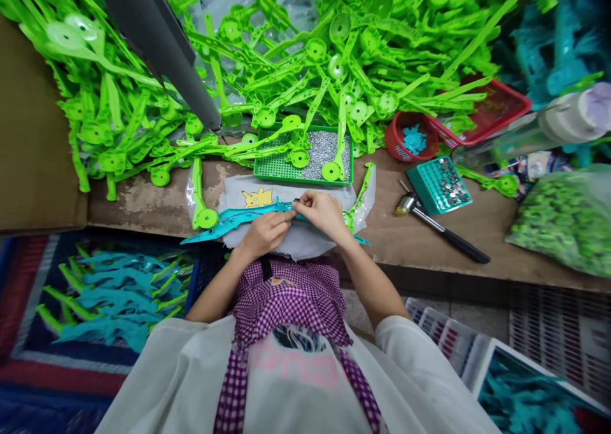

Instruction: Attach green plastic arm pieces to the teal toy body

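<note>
A long blue plastic part (229, 223) lies across a light cloth (305, 246) at the table's front edge. My left hand (270, 231) is closed on the part near its middle, fingers bent over it. Just to the right, my right hand (321, 212) pinches at the part's upper edge; what is between its fingertips is too small to make out. A green plastic arm (205, 217) with a round end lies at the blue part's left, in clear film. Another green arm (365, 189) lies at its right, partly behind the right hand.
Behind are a green tray (256, 168) of small metal pieces and a heap of green arms (286, 58). A grey powered driver (162, 46) hangs at upper left. Rightward lie a hammer (449, 235), a teal box (420, 182) and a red basket (394, 144). Crates flank me below.
</note>
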Tool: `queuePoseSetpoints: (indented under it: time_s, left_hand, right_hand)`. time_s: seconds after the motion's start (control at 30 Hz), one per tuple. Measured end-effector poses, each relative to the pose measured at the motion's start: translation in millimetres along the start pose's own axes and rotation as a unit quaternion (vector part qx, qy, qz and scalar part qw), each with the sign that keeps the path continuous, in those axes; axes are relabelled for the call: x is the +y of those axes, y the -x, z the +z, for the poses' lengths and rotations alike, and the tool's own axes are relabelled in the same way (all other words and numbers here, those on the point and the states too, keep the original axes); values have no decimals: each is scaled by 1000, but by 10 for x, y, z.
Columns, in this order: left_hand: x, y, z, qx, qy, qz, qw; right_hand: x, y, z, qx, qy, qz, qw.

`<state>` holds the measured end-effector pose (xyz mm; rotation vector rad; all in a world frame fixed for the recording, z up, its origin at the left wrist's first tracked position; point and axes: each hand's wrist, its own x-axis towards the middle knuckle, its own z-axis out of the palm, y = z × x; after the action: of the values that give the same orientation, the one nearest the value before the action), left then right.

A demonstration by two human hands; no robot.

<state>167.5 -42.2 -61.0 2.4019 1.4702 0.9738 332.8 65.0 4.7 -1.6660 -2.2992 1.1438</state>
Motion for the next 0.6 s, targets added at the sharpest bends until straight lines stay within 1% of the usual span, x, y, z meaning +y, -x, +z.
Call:
queuePoseSetpoints:
  time_s: [0.17,0.23,0.33,0.4,0.47,0.6]
  left_hand:
    - [-57,-97,-60,-53,61,24,996]
    - [-67,-121,-69,-68,67,40,995]
    - [-64,-136,-71,-79,62,60,993]
    - [-54,-141,-75,-80,64,61,993]
    - [-45,-150,-84,-87,65,62,992]
    - [-41,-174,-93,-114,68,94,987]
  right_hand:
    - [15,-76,-32,-34,39,0,999]
    - [13,-98,-37,-46,56,0,997]
    - [5,-122,-28,-58,102,-6,993]
    - [3,-132,-12,-64,128,-17,990]
    - [1,-138,3,-68,140,-27,988]
    - [-19,-150,-15,-79,160,-25,984]
